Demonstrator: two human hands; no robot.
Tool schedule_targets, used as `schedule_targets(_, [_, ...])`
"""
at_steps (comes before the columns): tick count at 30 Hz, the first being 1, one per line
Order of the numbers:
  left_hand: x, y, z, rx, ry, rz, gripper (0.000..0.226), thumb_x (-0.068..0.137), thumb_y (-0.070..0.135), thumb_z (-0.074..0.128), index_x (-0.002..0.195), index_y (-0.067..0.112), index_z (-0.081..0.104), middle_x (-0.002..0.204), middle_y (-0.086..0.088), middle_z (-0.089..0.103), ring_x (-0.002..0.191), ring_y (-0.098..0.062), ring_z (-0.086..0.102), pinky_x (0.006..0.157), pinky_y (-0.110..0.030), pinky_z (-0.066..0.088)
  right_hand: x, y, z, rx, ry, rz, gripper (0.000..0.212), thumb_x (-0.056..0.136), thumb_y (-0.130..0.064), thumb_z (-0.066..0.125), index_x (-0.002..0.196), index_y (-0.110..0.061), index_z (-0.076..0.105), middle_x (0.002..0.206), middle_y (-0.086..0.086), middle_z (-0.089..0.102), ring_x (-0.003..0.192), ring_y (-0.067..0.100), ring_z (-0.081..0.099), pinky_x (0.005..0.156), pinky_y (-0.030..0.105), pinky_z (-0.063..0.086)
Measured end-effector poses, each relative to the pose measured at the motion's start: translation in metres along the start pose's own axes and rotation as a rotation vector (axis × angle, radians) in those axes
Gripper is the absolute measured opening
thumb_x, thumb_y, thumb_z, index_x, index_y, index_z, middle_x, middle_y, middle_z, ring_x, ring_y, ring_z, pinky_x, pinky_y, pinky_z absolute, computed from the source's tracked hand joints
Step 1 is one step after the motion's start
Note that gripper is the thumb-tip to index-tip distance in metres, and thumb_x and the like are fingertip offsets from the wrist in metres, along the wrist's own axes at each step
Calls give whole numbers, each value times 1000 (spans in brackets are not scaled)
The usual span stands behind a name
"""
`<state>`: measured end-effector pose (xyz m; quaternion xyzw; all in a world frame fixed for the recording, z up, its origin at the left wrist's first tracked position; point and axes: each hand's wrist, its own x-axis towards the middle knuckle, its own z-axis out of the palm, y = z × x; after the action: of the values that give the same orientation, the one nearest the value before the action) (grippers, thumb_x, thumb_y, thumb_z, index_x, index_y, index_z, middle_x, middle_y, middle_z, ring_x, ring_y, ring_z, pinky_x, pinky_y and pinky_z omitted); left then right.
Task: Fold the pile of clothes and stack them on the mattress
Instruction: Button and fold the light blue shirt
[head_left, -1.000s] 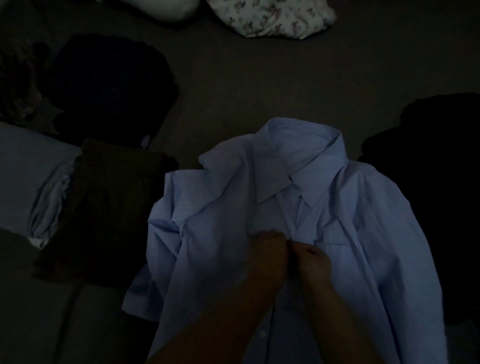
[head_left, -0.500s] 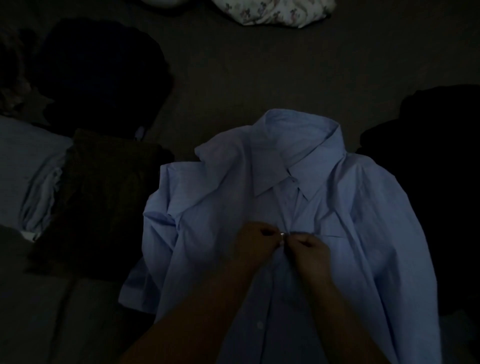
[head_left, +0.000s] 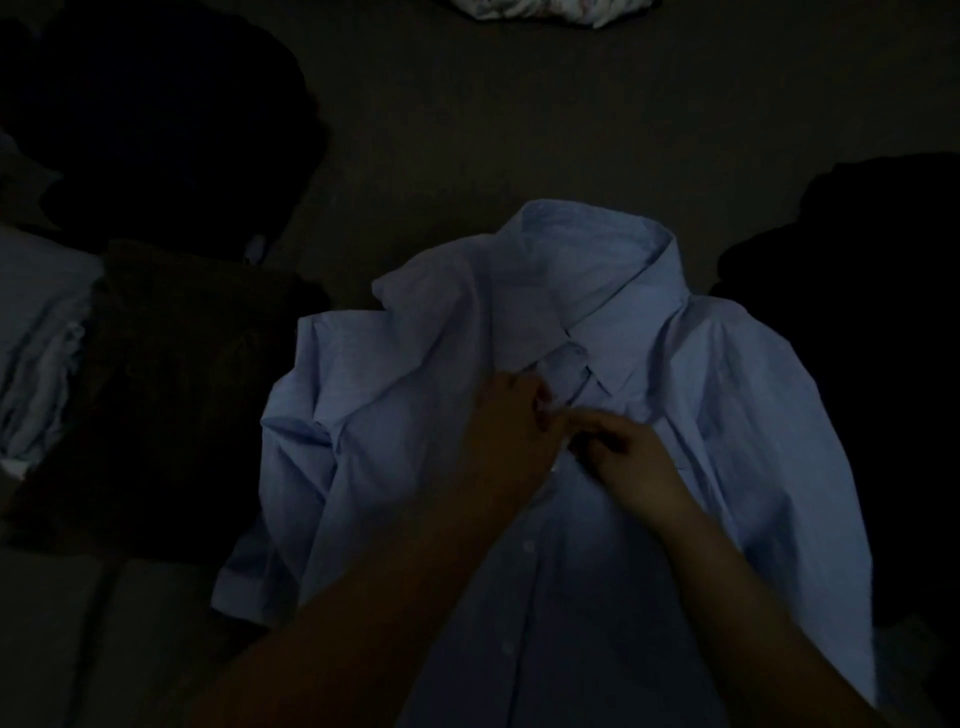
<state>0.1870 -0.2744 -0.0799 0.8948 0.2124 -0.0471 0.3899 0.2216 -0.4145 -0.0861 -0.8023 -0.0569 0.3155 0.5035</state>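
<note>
Surface: dim room, dark mattress (head_left: 519, 130) filled the view.
Shirt: light blue shirt (head_left: 727, 415) lay face up at centre, collar toward 12 o'clock.
Left hand: left hand (head_left: 511, 426) pinched the placket below the collar.
Right hand: right hand (head_left: 631, 460) pinched the opposite edge, touching the left.
Done: folded dark clothes (head_left: 156, 389) at 9 o'clock.
Left: buttoning likely underway; shirt unfolded; dark heap (head_left: 883, 364) at 3 o'clock.

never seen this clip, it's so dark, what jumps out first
A light blue collared shirt lies face up in the middle of the dim mattress. The left hand and right hand meet at its placket just below the collar, pinching the fabric. Dark garments lie at left.
</note>
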Motion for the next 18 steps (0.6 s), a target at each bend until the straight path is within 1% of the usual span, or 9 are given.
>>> schedule_targets(2, [4, 10, 9, 25, 15, 35, 23, 90, 28, 58, 106, 11, 61, 105, -8, 55, 97, -20, 54, 88, -31, 43, 6, -4, 5, -56, 7, -70, 37, 86, 8, 47, 110, -12, 66, 98, -5, 65, 81, -16, 57, 76, -1, 37])
schedule_targets(5, [14, 8, 17, 16, -67, -88, 32, 94, 30, 48, 111, 6, 60, 115, -12, 57, 108, -25, 53, 96, -33, 41, 11, 0, 8, -105, 53, -72, 42, 86, 14, 44, 114, -9, 65, 101, -4, 62, 90, 2, 57, 79, -2, 35])
schedule_targets(9, [23, -9, 28, -23, -236, -103, 59, 90, 58, 33, 100, 8, 63, 102, -17, 63, 99, -31, 58, 92, -37, 42, 19, 9, 8, -200, 244, -40, 29, 92, 1, 50, 117, -5, 64, 105, -3, 59, 98, 10, 54, 77, -6, 31])
schedule_targets(10, [22, -8, 26, -61, -257, -115, 58, 92, 58, 35, 101, 7, 61, 105, -19, 62, 102, -34, 57, 93, -37, 39, 22, 9, 9, -227, 267, -45, 26, 93, -4, 52, 116, -5, 65, 104, -1, 62, 95, 9, 55, 77, -2, 35])
schedule_targets(12, [18, -7, 22, -27, -168, -134, 33, 97, 31, 47, 107, 4, 61, 111, -15, 60, 105, -28, 56, 90, -31, 37, 30, 8, 11, -274, 276, -28, 22, 93, -12, 56, 111, -7, 67, 97, 2, 66, 87, 10, 57, 80, 14, 43])
schedule_targets(13, [16, -7, 21, -57, -101, -135, 22, 96, 20, 49, 96, 4, 63, 101, -13, 62, 95, -21, 59, 81, -29, 40, 33, 6, 12, -286, 286, -3, 19, 93, -16, 58, 107, -9, 68, 93, 0, 65, 85, 11, 57, 82, 22, 46])
schedule_targets(14, [15, -5, 20, -128, -59, -163, 24, 96, 15, 49, 78, 6, 61, 83, -8, 62, 78, -11, 60, 70, -25, 39, 37, 6, 14, -281, 296, 23, 15, 92, -21, 59, 99, -13, 69, 89, -3, 62, 84, 12, 57, 82, 26, 48])
schedule_targets(16, [15, -5, 16, -283, -46, -262, 41, 96, 13, 47, 56, 13, 46, 61, 2, 51, 53, 3, 49, 58, -18, 35, 41, 3, 17, -331, 326, 12, 29, 92, -27, 51, 64, -23, 58, 79, 0, 59, 74, 16, 55, 71, 32, 48])
schedule_targets(18, [20, -8, 19, -270, -35, -322, 37, 96, 17, 46, 59, 13, 48, 71, -3, 59, 62, -2, 51, 61, -20, 38, 46, 4, 19, -388, 336, 8, 38, 88, -22, 43, 50, -27, 37, 73, 8, 55, 66, 20, 50, 60, 29, 38])
